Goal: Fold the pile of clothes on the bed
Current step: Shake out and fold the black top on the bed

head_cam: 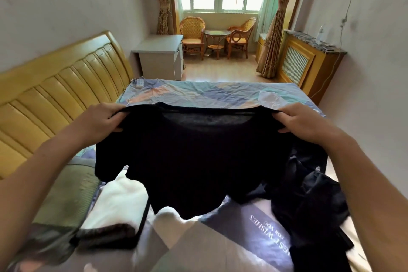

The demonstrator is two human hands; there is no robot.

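I have the thin black short-sleeved T-shirt (pixel 194 161) pinched at each shoulder, left hand (pixel 103 119) and right hand (pixel 302 121) both gripping, hanging above the bed (pixel 220 93); it looks light and floppy, so shoulder seams seem the best hold.

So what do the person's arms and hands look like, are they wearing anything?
Both arms are bare right up to the picture's edge, with no sleeves showing. The left hand and right hand wear no gloves, rings, watches or bracelets that I can see.
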